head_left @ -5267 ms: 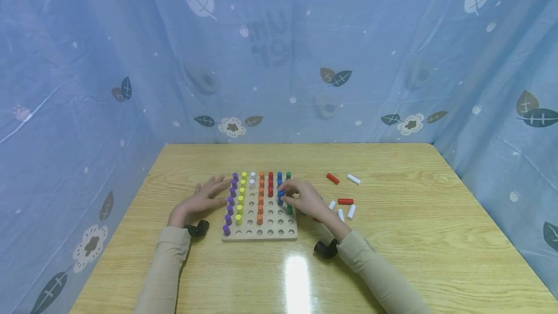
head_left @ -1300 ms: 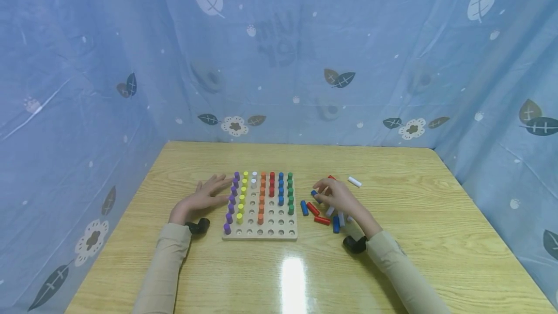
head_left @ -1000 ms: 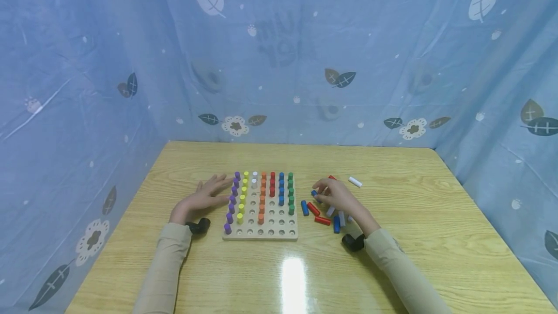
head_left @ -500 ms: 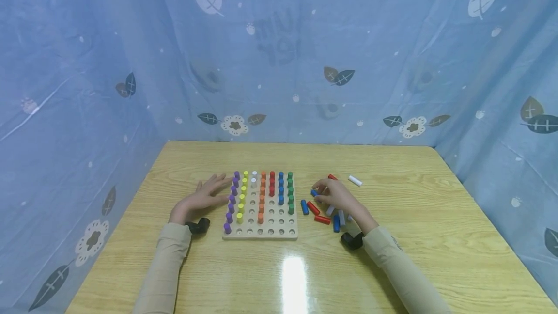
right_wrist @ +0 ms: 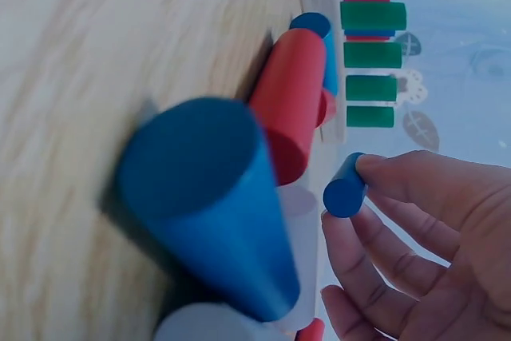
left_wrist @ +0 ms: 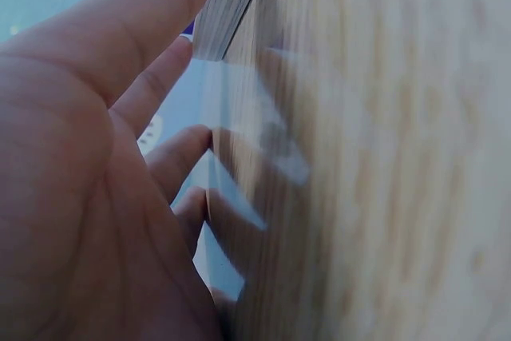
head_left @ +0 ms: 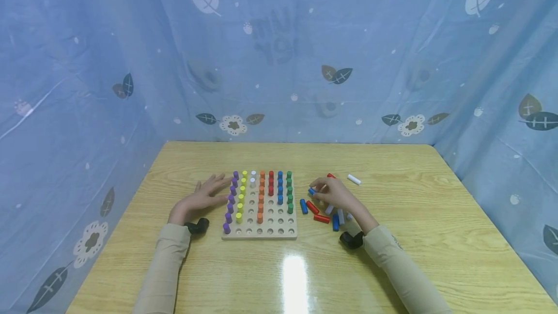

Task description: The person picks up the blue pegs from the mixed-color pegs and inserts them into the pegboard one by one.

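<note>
A wooden pegboard lies on the table, with rows of holes and columns of purple, yellow, white, orange, red, blue and green pegs. My left hand rests at its left side, fingers stretched out; the left wrist view has the fingertips right at the board's edge. To the right of the board, my right hand pinches a blue peg between thumb and fingers. Beneath and around that hand lie loose pegs, among them a blue one and a red one; several are partly hidden by the hand.
A white peg lies farther back on the right, and a red peg pokes out behind my right hand. Black wrist cameras sit under both wrists. A blue patterned curtain encloses the table at the back and sides.
Since the earliest frame, my right hand has left the board's blue column and moved right to the loose pegs, where it now grips a blue peg. The left hand has stayed at the board.
</note>
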Available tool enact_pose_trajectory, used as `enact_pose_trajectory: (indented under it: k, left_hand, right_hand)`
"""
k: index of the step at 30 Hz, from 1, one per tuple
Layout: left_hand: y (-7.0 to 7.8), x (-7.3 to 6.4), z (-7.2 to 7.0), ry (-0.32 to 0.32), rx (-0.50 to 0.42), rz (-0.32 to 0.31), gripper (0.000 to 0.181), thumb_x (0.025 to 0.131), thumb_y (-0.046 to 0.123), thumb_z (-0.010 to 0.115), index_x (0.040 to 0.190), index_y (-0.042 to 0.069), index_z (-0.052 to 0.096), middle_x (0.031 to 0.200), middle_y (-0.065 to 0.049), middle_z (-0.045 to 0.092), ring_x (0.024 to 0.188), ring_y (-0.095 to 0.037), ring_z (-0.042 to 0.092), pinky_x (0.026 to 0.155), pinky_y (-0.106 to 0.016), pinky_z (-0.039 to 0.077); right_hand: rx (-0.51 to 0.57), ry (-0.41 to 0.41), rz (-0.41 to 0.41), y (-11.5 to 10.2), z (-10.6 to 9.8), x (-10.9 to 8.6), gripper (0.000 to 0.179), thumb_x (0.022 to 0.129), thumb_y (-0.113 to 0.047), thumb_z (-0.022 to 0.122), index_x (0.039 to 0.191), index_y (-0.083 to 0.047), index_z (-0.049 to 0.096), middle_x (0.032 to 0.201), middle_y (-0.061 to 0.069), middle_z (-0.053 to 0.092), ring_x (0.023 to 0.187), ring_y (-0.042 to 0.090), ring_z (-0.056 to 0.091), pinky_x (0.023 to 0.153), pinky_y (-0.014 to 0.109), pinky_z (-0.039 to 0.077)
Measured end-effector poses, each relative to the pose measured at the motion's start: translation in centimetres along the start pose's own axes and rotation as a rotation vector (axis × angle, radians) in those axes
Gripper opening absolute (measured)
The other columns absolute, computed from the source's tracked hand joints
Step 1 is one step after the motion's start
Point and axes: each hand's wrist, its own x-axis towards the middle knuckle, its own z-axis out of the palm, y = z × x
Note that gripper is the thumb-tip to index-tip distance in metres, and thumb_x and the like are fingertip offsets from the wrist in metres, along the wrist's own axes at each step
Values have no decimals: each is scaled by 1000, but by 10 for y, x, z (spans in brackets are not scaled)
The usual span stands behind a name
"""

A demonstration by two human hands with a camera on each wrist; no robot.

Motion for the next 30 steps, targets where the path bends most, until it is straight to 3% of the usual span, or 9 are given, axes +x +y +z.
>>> enact_pose_trajectory:
  k: [14, 22, 30]
  left_hand:
    - [0, -1, 0, 1, -5, 0, 64, 92, 44, 52, 148, 24, 25, 156, -10, 6, 142, -34, -8, 106, -60, -19]
    - [1, -1, 0, 4, 7, 10, 63, 93, 42, 52, 147, 22, 26, 156, -12, 7, 142, -35, -8, 105, -61, -19]
    - [2, -2, -1, 0, 12, 11, 63, 93, 40, 52, 147, 22, 25, 156, -12, 7, 142, -35, -8, 106, -61, -19]
  right_hand:
    - [40, 32, -106, -12, -1, 1, 32, 88, -10, 62, 119, -2, 60, 95, 7, 64, 83, 20, 65, 67, 26, 54]
    - [49, 122, -110, -23, 4, 3, 30, 87, -12, 64, 117, -5, 62, 99, 7, 65, 85, 22, 65, 72, 31, 55]
    - [110, 132, -124, -31, 7, 4, 30, 87, -14, 64, 117, -8, 61, 102, 6, 66, 87, 21, 65, 74, 32, 55]
